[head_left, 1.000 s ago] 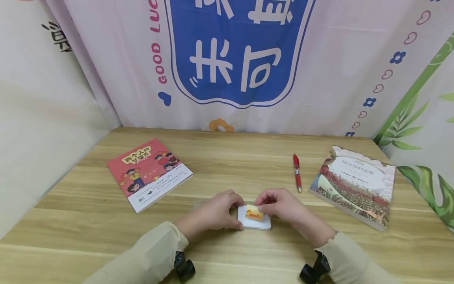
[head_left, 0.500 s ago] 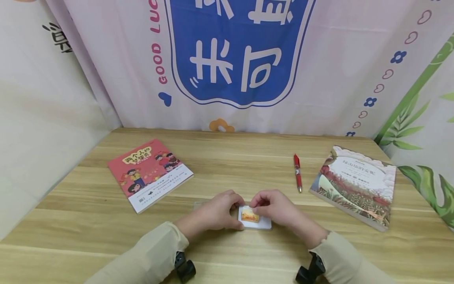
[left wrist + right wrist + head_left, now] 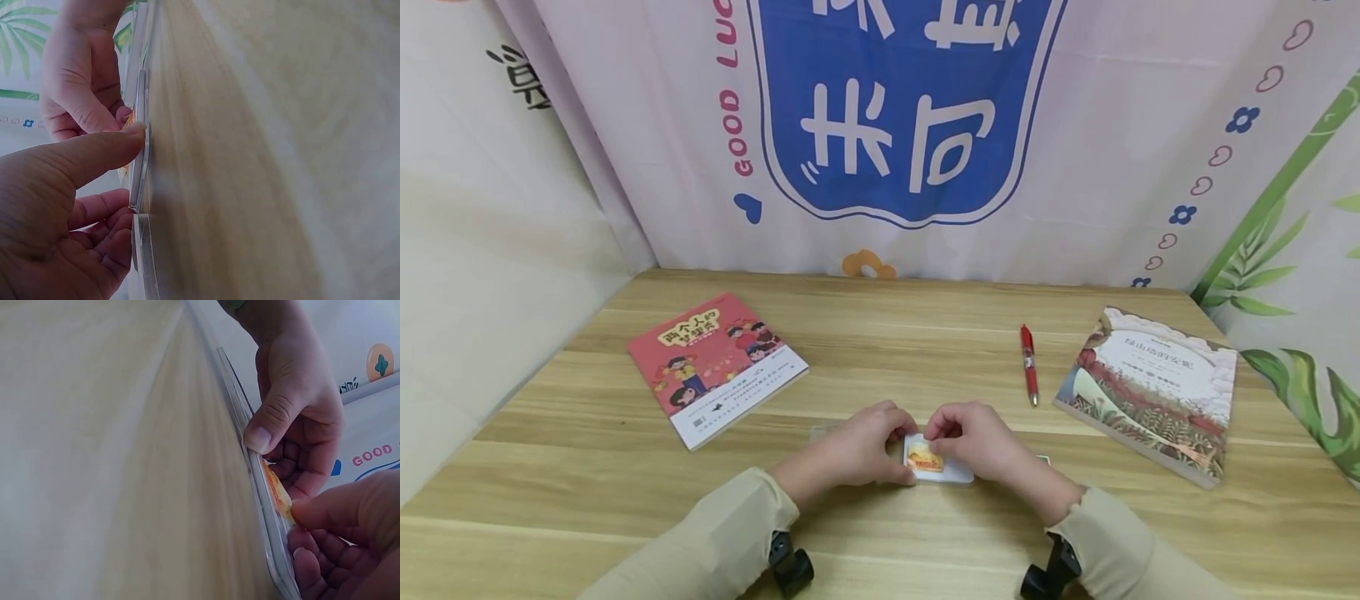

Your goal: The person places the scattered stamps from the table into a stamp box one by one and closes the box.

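A small white rectangular plate [image 3: 957,473] with a clear rim lies on the table. My left hand [image 3: 867,446] grips its left edge, thumb at the near side and fingers at the far side. On the plate's left part is a small orange-and-yellow picture piece [image 3: 925,457], sticker-like and thin. In the right wrist view this picture piece [image 3: 279,495] looks curved, its end pinched by my right hand [image 3: 973,436] between thumb and forefinger. How much of it touches the plate I cannot tell. The left wrist view shows the plate [image 3: 142,169] edge-on.
A clear flat piece [image 3: 822,432] lies partly under my left hand. Behind my right wrist shows a green-edged corner [image 3: 1044,459]. A red book [image 3: 718,358] lies at left, a red pen [image 3: 1028,367] at right, and a picture-cover book [image 3: 1150,387] at far right.
My right hand has moved left with the picture piece, which now sits nearer the plate's left edge. The green-edged corner has come into view. My left hand has stayed put.
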Available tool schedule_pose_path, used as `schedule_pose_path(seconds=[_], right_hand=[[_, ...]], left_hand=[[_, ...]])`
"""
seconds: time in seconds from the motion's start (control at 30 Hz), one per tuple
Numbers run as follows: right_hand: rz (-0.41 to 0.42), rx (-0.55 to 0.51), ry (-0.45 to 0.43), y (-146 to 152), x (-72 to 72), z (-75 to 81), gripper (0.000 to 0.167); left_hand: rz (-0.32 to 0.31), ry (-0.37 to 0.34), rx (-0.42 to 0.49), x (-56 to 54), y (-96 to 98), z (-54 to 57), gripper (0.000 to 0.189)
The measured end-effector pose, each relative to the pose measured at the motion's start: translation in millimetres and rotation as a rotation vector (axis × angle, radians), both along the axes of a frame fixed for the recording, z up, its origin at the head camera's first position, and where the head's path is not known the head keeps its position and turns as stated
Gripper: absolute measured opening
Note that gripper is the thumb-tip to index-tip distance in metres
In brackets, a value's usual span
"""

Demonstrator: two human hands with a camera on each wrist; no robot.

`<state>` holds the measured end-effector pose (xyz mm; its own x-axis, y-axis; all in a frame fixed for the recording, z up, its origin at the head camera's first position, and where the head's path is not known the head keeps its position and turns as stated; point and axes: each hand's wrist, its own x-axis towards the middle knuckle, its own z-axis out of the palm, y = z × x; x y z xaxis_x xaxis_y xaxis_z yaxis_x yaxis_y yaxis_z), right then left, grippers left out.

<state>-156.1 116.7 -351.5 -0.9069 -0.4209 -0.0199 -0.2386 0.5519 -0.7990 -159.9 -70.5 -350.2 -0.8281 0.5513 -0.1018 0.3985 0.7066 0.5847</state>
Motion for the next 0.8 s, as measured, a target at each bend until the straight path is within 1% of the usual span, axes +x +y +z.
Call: schedule_pose_path(seconds=[0.2,0.43,0.63,0.8], right_hand=[[-0.005,0.028,0.017,-2,0.0,-0.5,0.004],[-0.072,0.039,-0.011,1,2.3,4.0,0.005],[-0.088,0.019,0.014,14,3.1,14.4,0.004],[-0.105,0.007,0.019,31,5.8,21.7,0.007]], left_hand=[[-0.004,0.003,0.006,0.6,-0.4,0.8,0.046],[-0.006,0.000,0.004,0.4,-0.4,1.3,0.045],[-0.010,0.009,0.002,0.4,0.0,1.2,0.045],[0.000,-0.003,-0.008,0.5,0.6,1.5,0.045]])
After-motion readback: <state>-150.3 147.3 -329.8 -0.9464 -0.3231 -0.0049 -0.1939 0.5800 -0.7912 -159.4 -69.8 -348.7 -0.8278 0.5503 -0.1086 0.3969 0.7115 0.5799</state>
